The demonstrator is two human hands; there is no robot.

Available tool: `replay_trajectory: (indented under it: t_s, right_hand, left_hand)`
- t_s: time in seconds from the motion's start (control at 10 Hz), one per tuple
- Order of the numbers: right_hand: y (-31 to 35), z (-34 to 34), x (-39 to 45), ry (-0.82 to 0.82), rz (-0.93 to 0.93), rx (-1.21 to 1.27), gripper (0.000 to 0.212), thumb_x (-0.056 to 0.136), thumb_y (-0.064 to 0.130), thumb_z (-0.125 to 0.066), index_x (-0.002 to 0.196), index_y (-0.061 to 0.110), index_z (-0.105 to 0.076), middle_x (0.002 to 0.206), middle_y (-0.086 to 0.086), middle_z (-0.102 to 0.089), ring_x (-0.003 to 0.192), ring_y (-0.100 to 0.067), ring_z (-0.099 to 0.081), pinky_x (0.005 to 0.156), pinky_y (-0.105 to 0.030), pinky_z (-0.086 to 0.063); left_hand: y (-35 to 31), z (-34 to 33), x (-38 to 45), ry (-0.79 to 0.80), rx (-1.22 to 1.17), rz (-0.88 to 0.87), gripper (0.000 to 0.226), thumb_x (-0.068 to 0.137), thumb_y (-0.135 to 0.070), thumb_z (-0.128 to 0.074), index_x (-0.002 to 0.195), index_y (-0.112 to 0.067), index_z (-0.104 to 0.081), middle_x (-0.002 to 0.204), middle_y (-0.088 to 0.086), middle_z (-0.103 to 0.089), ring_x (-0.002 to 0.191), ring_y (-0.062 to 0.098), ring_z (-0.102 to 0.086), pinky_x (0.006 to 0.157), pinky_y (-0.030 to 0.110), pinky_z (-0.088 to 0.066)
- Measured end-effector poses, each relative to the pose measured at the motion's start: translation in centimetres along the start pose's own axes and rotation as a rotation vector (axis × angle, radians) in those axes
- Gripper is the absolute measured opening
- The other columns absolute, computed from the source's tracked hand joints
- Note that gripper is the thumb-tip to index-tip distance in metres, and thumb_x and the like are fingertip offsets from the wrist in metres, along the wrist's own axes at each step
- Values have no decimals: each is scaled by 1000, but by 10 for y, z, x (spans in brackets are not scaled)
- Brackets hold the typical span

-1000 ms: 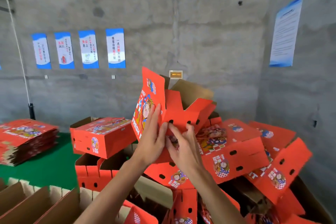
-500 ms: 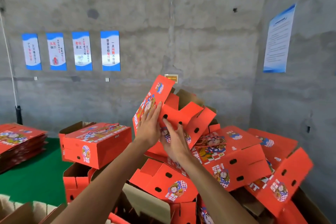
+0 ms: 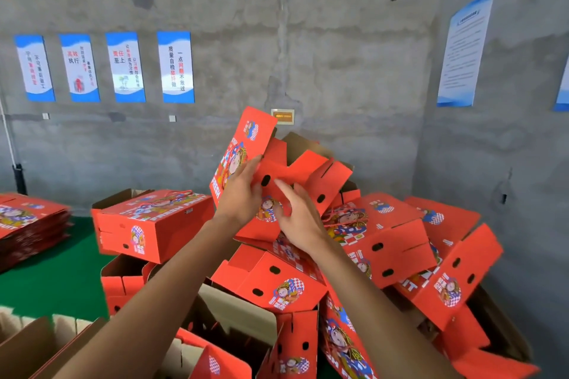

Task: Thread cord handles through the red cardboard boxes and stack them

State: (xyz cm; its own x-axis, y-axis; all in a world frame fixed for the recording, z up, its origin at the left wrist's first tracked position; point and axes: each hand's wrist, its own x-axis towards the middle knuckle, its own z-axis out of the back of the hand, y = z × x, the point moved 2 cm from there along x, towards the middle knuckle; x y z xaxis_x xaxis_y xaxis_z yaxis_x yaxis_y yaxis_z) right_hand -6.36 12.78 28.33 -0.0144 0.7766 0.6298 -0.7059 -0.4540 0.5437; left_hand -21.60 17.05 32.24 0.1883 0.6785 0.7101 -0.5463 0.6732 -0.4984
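Note:
A red cardboard box (image 3: pixel 303 171) with open flaps stands tilted on top of a heap of red boxes (image 3: pixel 397 243). My left hand (image 3: pixel 241 195) holds its left corner, fingers on the printed panel and thumb on the holed front. My right hand (image 3: pixel 297 217) lies on the lower front with fingers spread and straight. A red cord handle (image 3: pixel 337 220) shows on a box just right of my right hand. No cord is visible in either hand.
A closed red box (image 3: pixel 154 223) sits on open ones at the left. Flat red boxes (image 3: pixel 27 224) are stacked on the green floor (image 3: pixel 46 283) at far left. Brown cardboard dividers (image 3: pixel 34 344) fill the bottom left. Concrete walls close the back and right.
The held box has tipped to the right and settled lower onto the heap. My right hand has slid from its underside to its front and spread its fingers.

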Motion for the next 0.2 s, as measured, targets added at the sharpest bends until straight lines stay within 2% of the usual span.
replay_trajectory:
  t_s: [0.1,0.2]
  right_hand:
    - [8,19,-39,-111,48,70,51,101,15,-61,151,18,-51,139,-5,-55,125,-23,-56,110,-38,-43]
    - [7,30,-93,-245,28,169,42,101,16,-61,143,19,-59,133,4,-61,112,-8,-62,100,-23,-47]
  left_hand:
    - [-14,6,-27,-95,-31,-81,55,96,3,-55,149,-9,-49,153,10,-49,145,25,-42,118,24,-27]
    - [-26,2,-63,-141,-80,-150,45,98,1,-58,143,-5,-55,148,9,-55,142,24,-47,120,35,-34]
